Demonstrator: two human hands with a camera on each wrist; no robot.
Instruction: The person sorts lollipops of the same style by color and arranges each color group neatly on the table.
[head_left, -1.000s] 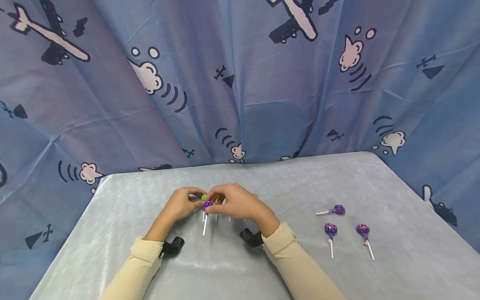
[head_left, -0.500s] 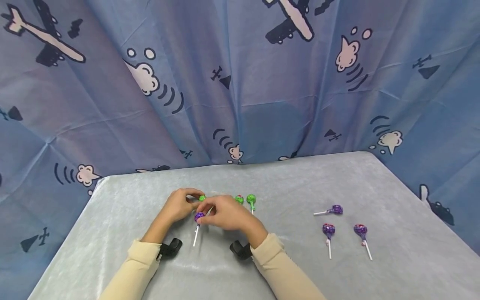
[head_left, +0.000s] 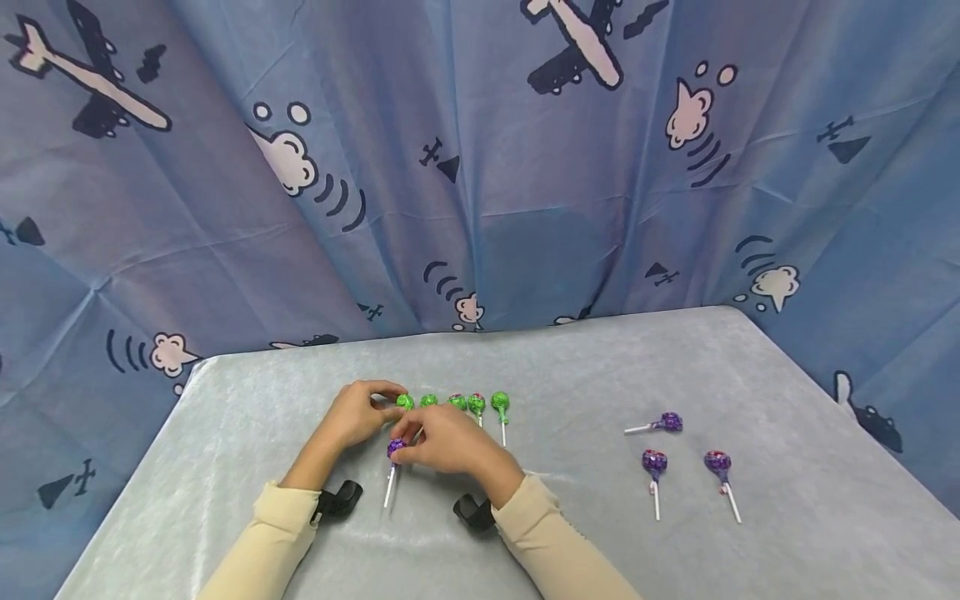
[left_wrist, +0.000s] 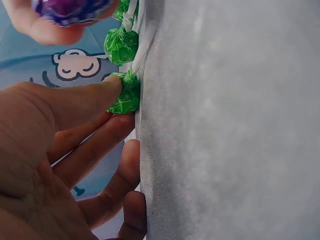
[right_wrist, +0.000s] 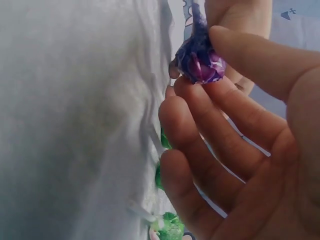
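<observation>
My right hand [head_left: 450, 439] pinches a purple-wrapped lollipop [head_left: 394, 448] by its head, with the white stick pointing toward me. In the right wrist view the thumb and fingertips are on the wrapped purple head [right_wrist: 201, 64]. Just behind it, my left hand [head_left: 358, 417] holds the leftmost green lollipop [head_left: 405, 402] between thumb and fingers. The left wrist view shows that green head [left_wrist: 126, 94] close at the table surface. To its right, more green lollipops [head_left: 500, 402] lie in a row, heads away from me; the right hand hides some of their sticks.
Three purple lollipops lie apart at the right: one sideways [head_left: 670, 422], and two [head_left: 655, 461] with sticks toward me. A pale cloth covers the table [head_left: 570, 533]. Behind its far edge hangs a blue curtain [head_left: 540, 250] with airplane prints.
My right hand has moved toward me and slightly left with the purple lollipop, uncovering the green row behind it. The left hand has stayed at the leftmost green lollipop.
</observation>
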